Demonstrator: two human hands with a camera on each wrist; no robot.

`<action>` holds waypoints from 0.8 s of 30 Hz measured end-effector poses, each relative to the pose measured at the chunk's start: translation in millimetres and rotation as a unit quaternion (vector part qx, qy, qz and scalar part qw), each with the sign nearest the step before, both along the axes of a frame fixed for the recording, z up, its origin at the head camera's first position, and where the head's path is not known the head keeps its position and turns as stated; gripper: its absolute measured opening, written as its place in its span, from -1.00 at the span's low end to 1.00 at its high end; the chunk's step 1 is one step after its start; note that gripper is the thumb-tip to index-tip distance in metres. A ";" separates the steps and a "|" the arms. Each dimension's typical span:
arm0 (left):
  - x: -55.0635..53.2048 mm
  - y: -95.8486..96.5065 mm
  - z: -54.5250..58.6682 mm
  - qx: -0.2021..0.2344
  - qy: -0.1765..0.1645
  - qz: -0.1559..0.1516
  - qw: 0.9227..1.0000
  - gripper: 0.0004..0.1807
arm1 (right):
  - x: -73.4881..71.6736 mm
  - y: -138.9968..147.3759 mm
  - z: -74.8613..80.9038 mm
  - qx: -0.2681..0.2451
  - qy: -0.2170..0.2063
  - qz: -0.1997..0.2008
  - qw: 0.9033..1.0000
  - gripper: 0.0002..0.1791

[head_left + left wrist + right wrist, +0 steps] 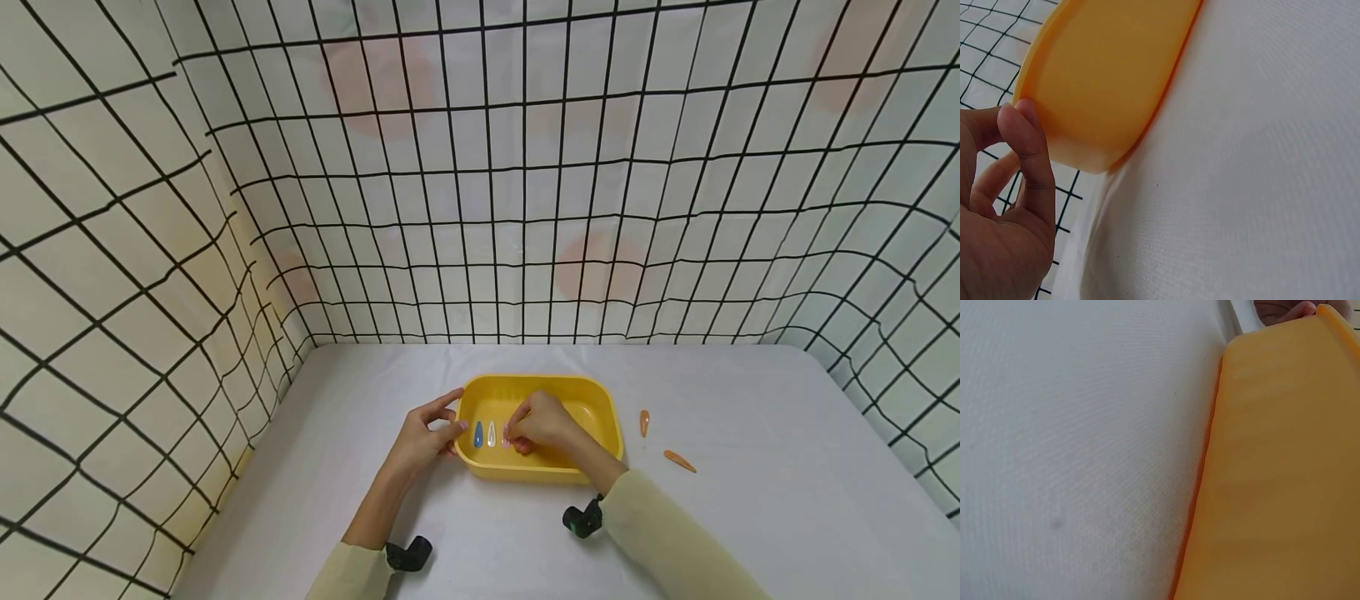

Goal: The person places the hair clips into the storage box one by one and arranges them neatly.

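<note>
A yellow plastic tray (pixel 525 475) stands on the white cloth. At its left end my left hand (pixel 422 435) pinches the rim, the thumb over the edge; the left wrist view shows thumb and finger meeting at the tray wall (pixel 1110 69). Inside lie a blue hair clip (pixel 477 435) and a white hair clip (pixel 491 434), side by side. Just right of them, my right hand (pixel 543 422) reaches in and pinches a pink hair clip (pixel 506 437), partly covered by the fingertips. The right wrist view shows only the tray's outer side (pixel 1279 456) and cloth, not that hand.
Two orange hair clips, one upright in view (pixel 644 422) and one slanted (pixel 679 461), lie on the cloth right of the tray. A black wire grid (pixel 523 221) with white sheeting behind it encloses the table's back and sides.
</note>
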State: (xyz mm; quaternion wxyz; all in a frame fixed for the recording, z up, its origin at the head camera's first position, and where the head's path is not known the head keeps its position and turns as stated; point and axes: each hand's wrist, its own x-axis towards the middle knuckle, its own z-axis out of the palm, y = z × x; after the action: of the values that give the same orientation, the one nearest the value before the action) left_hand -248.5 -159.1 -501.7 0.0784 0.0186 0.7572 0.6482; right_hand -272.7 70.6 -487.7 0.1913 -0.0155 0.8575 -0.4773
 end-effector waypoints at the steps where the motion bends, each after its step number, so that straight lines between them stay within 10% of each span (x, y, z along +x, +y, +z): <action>1: -0.1 0.1 0.0 -0.001 -0.001 0.001 1.000 -0.33 | 0.1 0.1 -0.1 0.001 -0.001 -0.001 1.000 -0.91; 24: 0.6 0.3 -0.7 0.002 -0.011 0.010 1.000 -0.34 | 16.7 37.5 20.6 -0.038 0.042 -0.015 0.998 -0.86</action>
State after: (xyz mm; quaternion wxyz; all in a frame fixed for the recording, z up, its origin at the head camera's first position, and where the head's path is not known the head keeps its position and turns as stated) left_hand -247.9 -158.8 -502.4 0.0800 0.0039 0.7548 0.6510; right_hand -256.0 108.1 -467.0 0.1477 -0.0300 0.8463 -0.5109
